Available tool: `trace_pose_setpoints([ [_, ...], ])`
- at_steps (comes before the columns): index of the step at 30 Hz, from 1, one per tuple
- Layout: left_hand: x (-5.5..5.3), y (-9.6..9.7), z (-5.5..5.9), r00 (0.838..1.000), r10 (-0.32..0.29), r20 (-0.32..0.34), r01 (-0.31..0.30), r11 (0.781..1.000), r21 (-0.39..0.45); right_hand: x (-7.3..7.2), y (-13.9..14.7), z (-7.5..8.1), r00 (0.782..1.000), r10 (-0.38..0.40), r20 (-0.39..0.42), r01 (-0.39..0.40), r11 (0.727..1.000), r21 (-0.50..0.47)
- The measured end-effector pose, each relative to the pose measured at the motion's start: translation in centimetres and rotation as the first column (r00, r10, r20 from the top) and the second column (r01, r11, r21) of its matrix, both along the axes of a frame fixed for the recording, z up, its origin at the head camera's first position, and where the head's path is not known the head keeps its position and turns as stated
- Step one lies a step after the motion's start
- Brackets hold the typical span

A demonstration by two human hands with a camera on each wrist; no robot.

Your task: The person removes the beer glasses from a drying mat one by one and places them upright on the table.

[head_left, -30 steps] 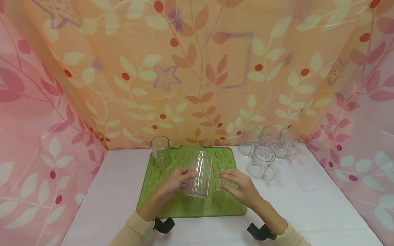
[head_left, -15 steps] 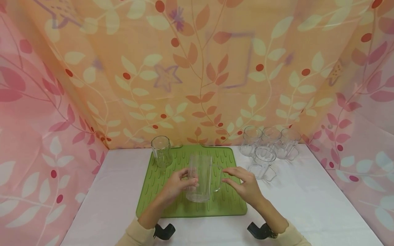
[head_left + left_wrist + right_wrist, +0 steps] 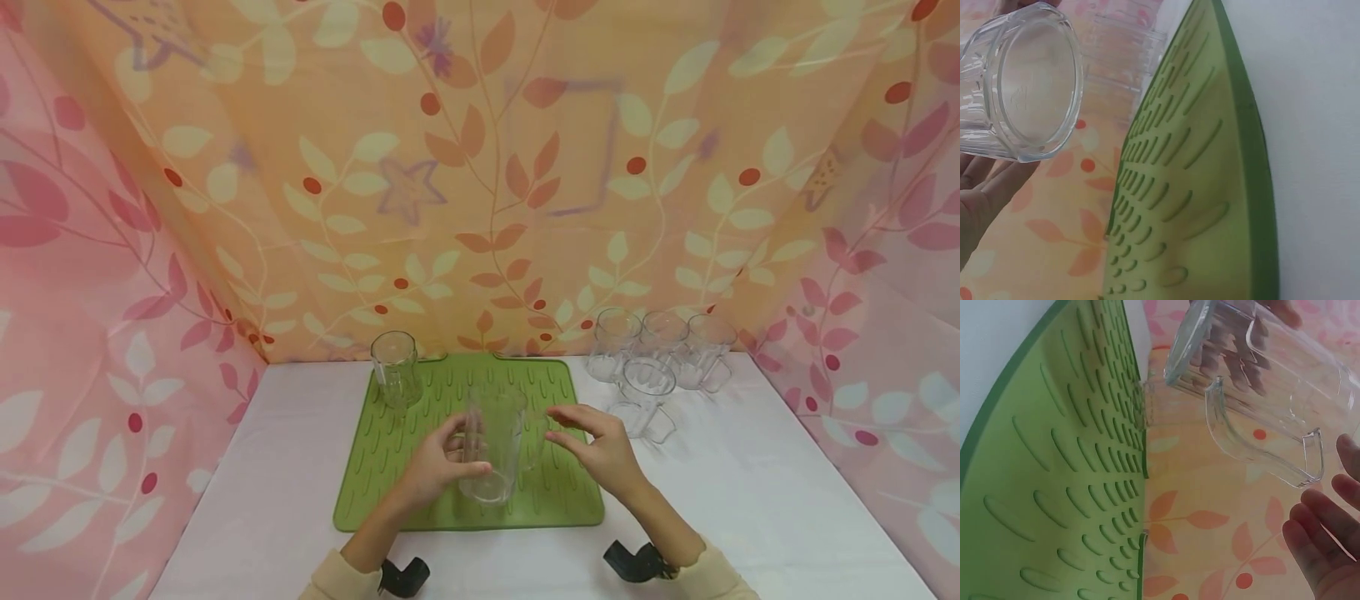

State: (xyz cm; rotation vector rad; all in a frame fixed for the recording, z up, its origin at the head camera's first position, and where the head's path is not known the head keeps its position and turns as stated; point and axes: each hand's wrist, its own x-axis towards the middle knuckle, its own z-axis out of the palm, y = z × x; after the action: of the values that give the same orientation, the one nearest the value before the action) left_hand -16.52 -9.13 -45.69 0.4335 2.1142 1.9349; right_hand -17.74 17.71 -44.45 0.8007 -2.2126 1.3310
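My left hand [image 3: 438,467] grips a clear mug [image 3: 495,437] round its side, thumb across the front, fingers behind. The mug is held above a green ridged mat [image 3: 555,500], its round base [image 3: 1038,87] facing the mat in the left wrist view. Its handle [image 3: 1232,437] points toward my right hand [image 3: 600,446]. That hand has its thumb and fingers spread and slightly bent, close by the handle, holding nothing. Another clear mug [image 3: 396,371] stands upright on the mat's back left corner.
Several clear mugs [image 3: 705,354] stand grouped at the back right of the white tabletop [image 3: 750,500], one [image 3: 647,400] in front of the others. A flowered orange cloth [image 3: 495,183] hangs behind the table, with pink flowered cloths at both sides.
The held mug has come down and slightly nearer to me, and its tilt has changed. My left thumb has moved lower on it. My right hand has drawn slightly right, away from the handle.
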Motion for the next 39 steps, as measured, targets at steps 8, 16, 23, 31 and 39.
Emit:
trace_pose_setpoints([
  [8, 0.4, 0.1, -0.8, 0.999, 0.006, -0.052, -0.005, 1.000, 0.015, -0.1, 0.4, -0.1, 0.969, 0.044, 0.241, -0.041, 0.999, -0.018],
  [16, 0.6, 0.1, -1.4, 0.992, -0.020, -0.122, 0.019, 1.000, -0.010, -0.6, 0.7, -0.6, 0.909, 0.216, 0.357, -0.168, 0.972, -0.162],
  [23, 0.6, 0.2, -1.7, 0.982, -0.055, -0.180, 0.056, 0.998, 0.004, -0.7, 0.8, -0.5, 0.860, 0.318, 0.399, -0.243, 0.943, -0.229],
  [31, 0.7, 0.2, -1.9, 0.978, -0.058, -0.202, 0.064, 0.998, 0.028, -0.8, 0.9, -0.6, 0.839, 0.349, 0.417, -0.261, 0.931, -0.255],
  [39, 0.8, 0.2, -1.9, 0.973, -0.066, -0.222, 0.079, 0.996, 0.050, -0.7, 1.0, -0.6, 0.829, 0.371, 0.418, -0.283, 0.924, -0.259],
])
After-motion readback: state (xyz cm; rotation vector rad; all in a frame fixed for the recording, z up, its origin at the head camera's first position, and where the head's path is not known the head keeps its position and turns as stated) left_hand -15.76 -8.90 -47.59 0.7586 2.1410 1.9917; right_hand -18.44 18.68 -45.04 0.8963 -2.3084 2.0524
